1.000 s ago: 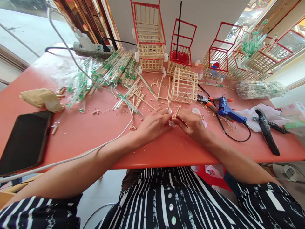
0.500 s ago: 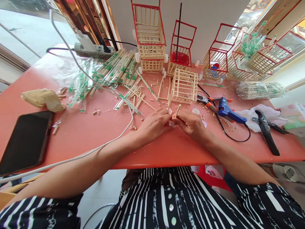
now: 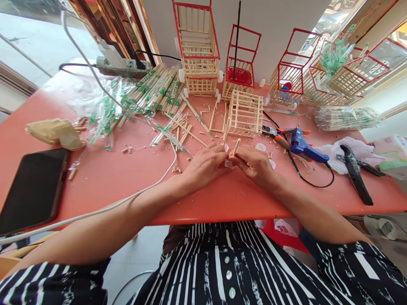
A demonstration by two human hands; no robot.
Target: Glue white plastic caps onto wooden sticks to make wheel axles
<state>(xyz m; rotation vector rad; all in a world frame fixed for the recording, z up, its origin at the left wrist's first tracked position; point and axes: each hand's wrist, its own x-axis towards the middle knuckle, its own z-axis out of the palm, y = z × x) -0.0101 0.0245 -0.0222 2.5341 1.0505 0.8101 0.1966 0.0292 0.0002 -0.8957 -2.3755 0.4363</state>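
My right hand point(image 3: 256, 163) is closed around a short wooden stick point(image 3: 236, 147), which points up and away from me. Beside it, the fingers of my left hand point(image 3: 205, 165) are curled inward, their tips mostly hidden. A small white plastic disc point(image 3: 229, 164) shows between the two hands; which hand touches it I cannot tell. Another white disc point(image 3: 226, 147) peeks out by the left fingertips. Two more lie near my right hand, one white disc point(image 3: 260, 147) behind it. Just beyond my hands rests a small basket frame of wooden sticks point(image 3: 245, 113).
Finished stick carts with red edges point(image 3: 199, 55) line the wall. Wrapped chopsticks point(image 3: 155, 91) are heaped at left, near a power strip point(image 3: 122, 67). A phone point(image 3: 34, 190) lies far left. At right are a blue glue gun point(image 3: 303, 148), pliers point(image 3: 270, 131) and a black clamp-like tool point(image 3: 356, 178).
Both hands keep nearly the same place and grip, with the stick still in the right one. The whole view has shifted slightly.
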